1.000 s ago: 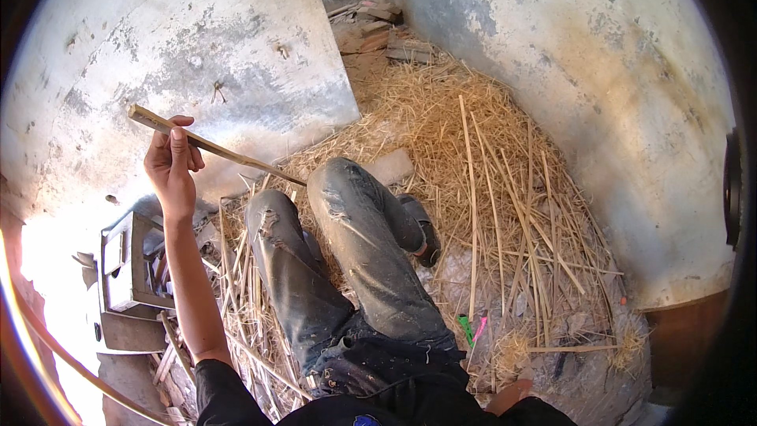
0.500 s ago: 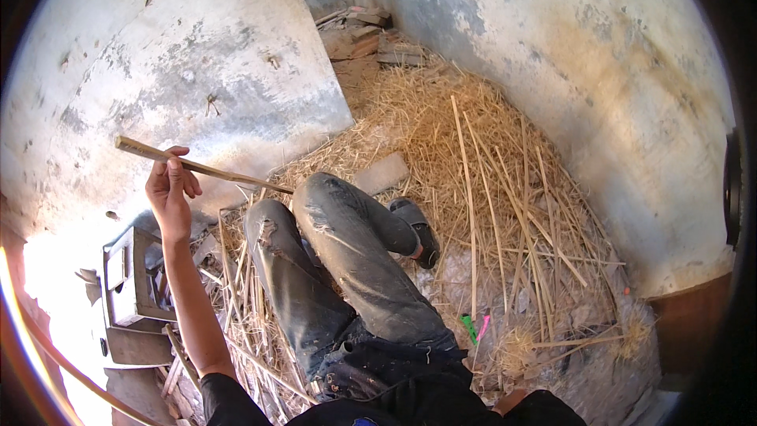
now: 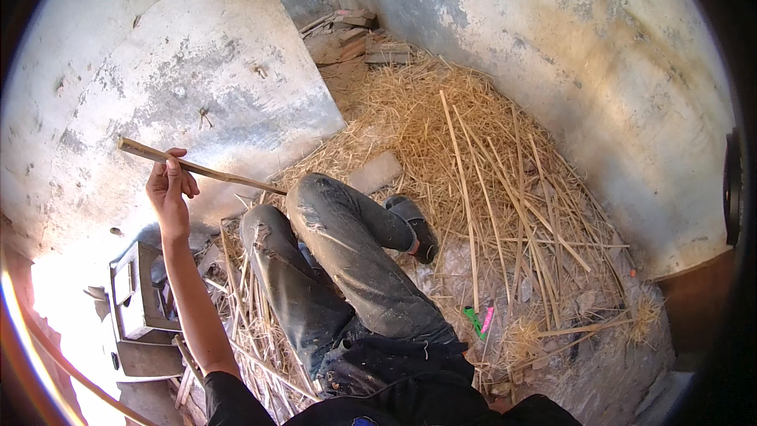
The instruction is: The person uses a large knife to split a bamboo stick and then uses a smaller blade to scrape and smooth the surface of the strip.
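"Closest in?"
"Dusty trousers (image 3: 359, 268) at lower centre of the frame. The right hand is out of sight; I cannot tell its grip."
"And the left hand (image 3: 168, 192)?"
"Its grip, at left of the frame, is closed in a pinch on a thin wooden stick (image 3: 211, 173), which slants down toward a knee (image 3: 314, 193) near centre."
"Farther off?"
"Pale strips (image 3: 465, 199) lie across straw (image 3: 410, 118) right of centre, and a peeling wall (image 3: 568, 87) rises at upper right."

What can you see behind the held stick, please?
Behind the stick, the patchy pale wall shows along most of its length, with loose straw near its lower end. Whatever lies directly behind the stick and the left grip is covered and cannot be seen.
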{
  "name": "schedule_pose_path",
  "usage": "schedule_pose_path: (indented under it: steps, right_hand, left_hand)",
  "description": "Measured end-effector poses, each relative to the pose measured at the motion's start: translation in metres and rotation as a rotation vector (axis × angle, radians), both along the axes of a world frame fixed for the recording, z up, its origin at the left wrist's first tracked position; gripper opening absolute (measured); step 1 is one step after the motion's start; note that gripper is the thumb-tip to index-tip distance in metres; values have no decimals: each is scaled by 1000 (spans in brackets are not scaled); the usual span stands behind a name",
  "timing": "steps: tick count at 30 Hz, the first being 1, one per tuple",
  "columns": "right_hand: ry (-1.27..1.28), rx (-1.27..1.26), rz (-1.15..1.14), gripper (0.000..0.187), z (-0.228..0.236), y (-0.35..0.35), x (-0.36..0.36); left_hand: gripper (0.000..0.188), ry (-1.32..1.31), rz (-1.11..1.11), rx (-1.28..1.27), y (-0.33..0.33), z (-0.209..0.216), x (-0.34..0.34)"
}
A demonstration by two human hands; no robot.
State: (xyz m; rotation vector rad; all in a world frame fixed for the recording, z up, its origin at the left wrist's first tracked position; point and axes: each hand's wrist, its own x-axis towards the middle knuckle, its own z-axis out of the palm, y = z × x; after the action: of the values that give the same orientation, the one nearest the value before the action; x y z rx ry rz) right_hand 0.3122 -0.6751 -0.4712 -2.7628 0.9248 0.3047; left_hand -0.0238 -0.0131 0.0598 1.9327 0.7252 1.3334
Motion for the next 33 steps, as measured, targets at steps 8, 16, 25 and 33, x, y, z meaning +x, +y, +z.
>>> schedule_pose_path:
  steps: [8, 16, 25, 33]
  right_hand:
    - [-11, 6, -24, 41, 5, 1, 7]
    - [-589, 316, -176, 44, 81, 16, 94]
    - [-515, 1820, 648, 49, 417, 358, 12]
    - [307, 1832, 1212, 58, 448, 456, -119]
  left_hand:
    - [32, 187, 191, 174, 4, 4, -7]
    - [32, -154, 35, 299, 27, -10, 17]
    - [35, -179, 52, 171, 68, 6, 64]
    - [24, 73, -14, 162, 92, 36, 39]
